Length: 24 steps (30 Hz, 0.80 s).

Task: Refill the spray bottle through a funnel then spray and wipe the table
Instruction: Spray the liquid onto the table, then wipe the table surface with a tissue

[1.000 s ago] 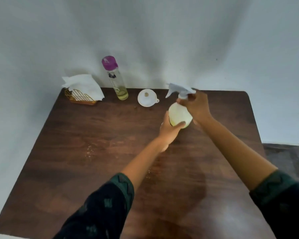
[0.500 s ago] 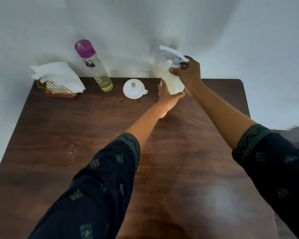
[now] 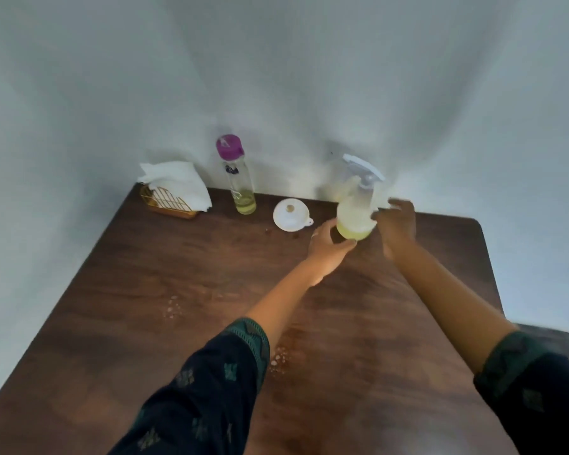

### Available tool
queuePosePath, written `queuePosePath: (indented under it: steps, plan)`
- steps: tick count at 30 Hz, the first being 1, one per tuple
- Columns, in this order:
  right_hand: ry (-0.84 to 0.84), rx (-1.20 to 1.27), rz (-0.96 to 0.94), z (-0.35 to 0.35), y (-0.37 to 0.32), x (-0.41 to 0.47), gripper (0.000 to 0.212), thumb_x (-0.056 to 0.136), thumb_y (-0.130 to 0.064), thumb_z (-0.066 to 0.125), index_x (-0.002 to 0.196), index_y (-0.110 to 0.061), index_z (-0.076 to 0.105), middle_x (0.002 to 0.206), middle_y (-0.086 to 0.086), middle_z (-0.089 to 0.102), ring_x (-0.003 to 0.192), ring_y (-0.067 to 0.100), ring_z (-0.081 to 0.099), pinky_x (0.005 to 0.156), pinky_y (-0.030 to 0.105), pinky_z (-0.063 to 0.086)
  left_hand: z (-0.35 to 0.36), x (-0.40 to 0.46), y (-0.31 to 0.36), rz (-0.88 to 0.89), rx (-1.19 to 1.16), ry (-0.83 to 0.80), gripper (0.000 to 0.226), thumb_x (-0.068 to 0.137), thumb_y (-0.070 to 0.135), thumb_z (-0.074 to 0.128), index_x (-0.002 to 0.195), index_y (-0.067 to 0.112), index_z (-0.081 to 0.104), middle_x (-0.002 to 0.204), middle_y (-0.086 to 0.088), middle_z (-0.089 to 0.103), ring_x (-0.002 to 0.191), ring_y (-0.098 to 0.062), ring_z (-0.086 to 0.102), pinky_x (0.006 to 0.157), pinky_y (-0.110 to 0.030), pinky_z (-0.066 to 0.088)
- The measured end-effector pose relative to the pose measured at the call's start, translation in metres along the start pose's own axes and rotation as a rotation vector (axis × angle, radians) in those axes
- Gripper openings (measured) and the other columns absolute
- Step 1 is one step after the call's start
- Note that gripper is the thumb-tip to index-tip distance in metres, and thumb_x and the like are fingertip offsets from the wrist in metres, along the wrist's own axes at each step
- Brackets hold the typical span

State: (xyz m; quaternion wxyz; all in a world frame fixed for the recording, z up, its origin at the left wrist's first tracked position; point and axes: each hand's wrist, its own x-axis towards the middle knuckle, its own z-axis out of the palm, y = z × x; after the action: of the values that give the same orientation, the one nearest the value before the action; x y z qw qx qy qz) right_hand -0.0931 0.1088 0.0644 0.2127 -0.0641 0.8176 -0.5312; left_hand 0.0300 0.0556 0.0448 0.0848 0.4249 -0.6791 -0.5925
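The translucent spray bottle, with yellowish liquid in its lower part and a white trigger head, stands upright near the far edge of the dark wooden table. My left hand grips its base, thumb and fingers curled around it. My right hand is blurred, just right of the bottle's body and off the trigger head, holding nothing. A white funnel lies spout-up on the table left of the bottle. White tissues sit in a gold wire holder at the far left corner.
A tall clear refill bottle with a purple cap and a little yellow liquid stands between the tissues and the funnel. Small wet spots and more droplets mark the tabletop. A pale wall runs right behind the table.
The spray bottle came down from its raised position to the far side of the table. My right hand let go of the trigger head and dropped beside the bottle.
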Motion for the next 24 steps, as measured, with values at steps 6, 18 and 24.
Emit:
queuePosePath:
  steps: [6, 18, 24]
  plan:
    - [-0.026, -0.127, 0.009, 0.014, 0.043, -0.079, 0.014, 0.083, -0.015, 0.055, 0.086, -0.027, 0.062, 0.105, 0.0, 0.066, 0.111, 0.028, 0.053, 0.096, 0.044, 0.044, -0.045, -0.053, -0.037, 0.053, -0.067, 0.054, 0.028, 0.092, 0.02, 0.059, 0.12, 0.018, 0.061, 0.127, 0.001, 0.06, 0.118, -0.014, 0.055, 0.095, -0.022, 0.042]
    - [-0.543, -0.21, -0.391, 0.119, 0.022, -0.214, 0.02, 0.082, 0.003, 0.06, 0.08, -0.016, 0.064, 0.082, -0.004, 0.064, 0.078, 0.009, 0.058, 0.073, 0.019, 0.045, -0.173, -0.137, -0.096, 0.232, -0.012, 0.314, 0.016, 0.093, 0.015, 0.057, 0.097, 0.026, 0.067, 0.098, 0.012, 0.069, 0.096, -0.005, 0.063, 0.086, -0.025, 0.051]
    - [-0.53, -0.15, -0.497, 0.192, -0.019, -0.241, 0.015, 0.087, -0.002, 0.059, 0.088, -0.016, 0.064, 0.084, -0.007, 0.063, 0.08, 0.004, 0.057, 0.07, 0.013, 0.043, -0.259, -0.131, -0.108, 0.296, 0.064, 0.4, 0.016, 0.095, 0.02, 0.055, 0.1, 0.032, 0.065, 0.101, 0.014, 0.068, 0.095, -0.003, 0.062, 0.082, -0.024, 0.052]
